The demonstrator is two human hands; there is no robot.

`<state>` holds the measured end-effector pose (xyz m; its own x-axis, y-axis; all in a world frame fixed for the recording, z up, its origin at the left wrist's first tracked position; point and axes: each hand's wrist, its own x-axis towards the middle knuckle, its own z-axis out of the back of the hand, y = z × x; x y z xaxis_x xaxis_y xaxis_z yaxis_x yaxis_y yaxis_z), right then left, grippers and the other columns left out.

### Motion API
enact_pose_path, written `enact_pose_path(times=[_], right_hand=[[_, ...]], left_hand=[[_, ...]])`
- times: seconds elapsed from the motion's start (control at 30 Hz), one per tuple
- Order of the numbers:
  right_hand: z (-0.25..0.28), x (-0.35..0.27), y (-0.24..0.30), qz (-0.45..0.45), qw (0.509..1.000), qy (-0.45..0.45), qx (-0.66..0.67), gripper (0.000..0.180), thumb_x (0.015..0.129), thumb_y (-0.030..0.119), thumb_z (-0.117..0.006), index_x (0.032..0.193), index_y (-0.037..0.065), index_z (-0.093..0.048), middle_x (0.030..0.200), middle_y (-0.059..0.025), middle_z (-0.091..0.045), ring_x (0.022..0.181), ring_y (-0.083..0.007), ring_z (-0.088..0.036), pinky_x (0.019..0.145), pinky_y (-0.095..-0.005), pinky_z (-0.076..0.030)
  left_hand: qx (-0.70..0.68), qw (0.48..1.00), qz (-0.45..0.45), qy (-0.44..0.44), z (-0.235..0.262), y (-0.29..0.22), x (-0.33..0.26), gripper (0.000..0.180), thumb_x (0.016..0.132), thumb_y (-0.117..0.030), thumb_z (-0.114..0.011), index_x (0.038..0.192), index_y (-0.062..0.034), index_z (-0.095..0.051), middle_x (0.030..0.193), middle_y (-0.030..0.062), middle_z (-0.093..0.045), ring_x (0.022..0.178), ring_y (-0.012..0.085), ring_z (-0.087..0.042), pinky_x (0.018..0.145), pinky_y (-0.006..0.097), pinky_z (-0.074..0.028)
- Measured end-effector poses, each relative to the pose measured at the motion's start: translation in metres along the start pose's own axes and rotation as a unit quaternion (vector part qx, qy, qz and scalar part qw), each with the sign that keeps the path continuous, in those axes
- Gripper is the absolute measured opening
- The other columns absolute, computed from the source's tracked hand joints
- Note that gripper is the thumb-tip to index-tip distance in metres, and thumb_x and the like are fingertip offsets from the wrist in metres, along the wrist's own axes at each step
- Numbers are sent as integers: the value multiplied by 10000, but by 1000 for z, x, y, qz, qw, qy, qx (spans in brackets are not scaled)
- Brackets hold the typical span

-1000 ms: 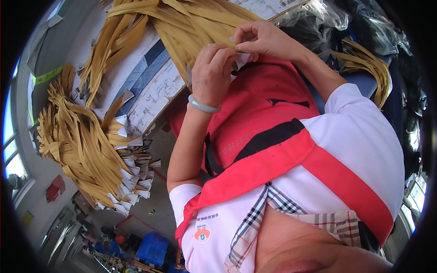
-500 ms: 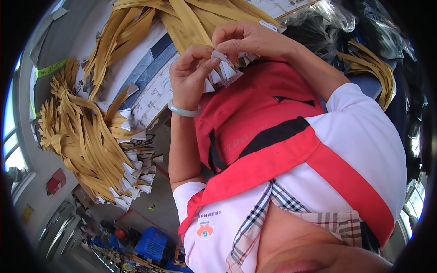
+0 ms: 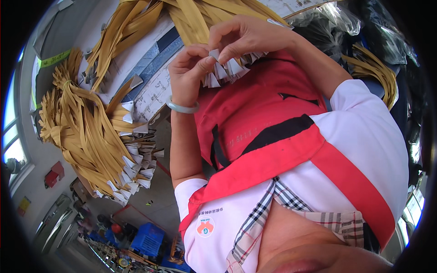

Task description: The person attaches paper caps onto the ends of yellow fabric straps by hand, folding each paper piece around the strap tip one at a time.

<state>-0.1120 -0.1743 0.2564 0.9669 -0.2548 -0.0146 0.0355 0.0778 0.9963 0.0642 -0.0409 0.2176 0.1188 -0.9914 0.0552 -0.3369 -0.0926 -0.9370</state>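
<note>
My left hand [image 3: 189,70], with a pale bangle at the wrist, is closed with thumb and fingertips pinching a small white end tab [image 3: 214,55]. Against that same tab my right hand [image 3: 249,38] is closed too, its thumb and index finger meeting the piece from the other side. Below the fingers hang several white folded tabs [image 3: 224,70], at the ends of long mustard-coloured fabric strips [image 3: 186,22] that lie across the table beyond my hands. The palms and the inner fingers are partly hidden.
A large bundle of mustard strips [image 3: 86,123] with white ends hangs at the left table edge. The worn white table [image 3: 152,98] carries a blue band. Clear plastic bags [image 3: 327,20] and another strip bundle [image 3: 373,73] are at right. A blue crate [image 3: 148,240] stands lower left.
Both hands have shifted slightly up and left together, still pinching at the white tab. More of the white tabs below them now shows. The whole view has tilted a little.
</note>
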Motion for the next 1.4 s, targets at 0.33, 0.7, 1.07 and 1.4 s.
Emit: enact_pose_path(times=[0.33,0.7,1.07,1.4], right_hand=[[-3,-3,-8,103,995,3,0,92,875,82,-705,877,38,-624,823,12,-598,753,-68,-568,651,-217,-463],[-34,28,-44,233,839,-310,-382,78,867,67,-649,892,45,-579,835,-95,-559,731,-269,-574,610,-342,-456],[-26,17,-35,136,966,-221,-6,109,964,126,-628,995,24,-653,881,6,-603,833,-73,-562,741,-241,-456],[-13,1,-44,44,973,-225,10,155,957,202,-655,927,50,-647,787,21,-579,747,-44,-558,696,-202,-448]], left_hand=[[45,997,-22,51,2,-12,-2,133,815,66,-722,918,10,-660,992,63,-668,833,111,-620,760,226,-490],[418,847,-255,-207,-16,16,11,161,823,61,-692,817,-20,-553,778,39,-586,669,97,-591,590,230,-493],[119,988,-75,-65,3,-7,-1,60,859,70,-677,908,56,-645,909,62,-605,689,115,-645,581,214,-516],[389,909,-127,-73,-9,-12,-12,108,845,25,-670,801,7,-574,701,89,-549,586,190,-590,542,283,-438]])
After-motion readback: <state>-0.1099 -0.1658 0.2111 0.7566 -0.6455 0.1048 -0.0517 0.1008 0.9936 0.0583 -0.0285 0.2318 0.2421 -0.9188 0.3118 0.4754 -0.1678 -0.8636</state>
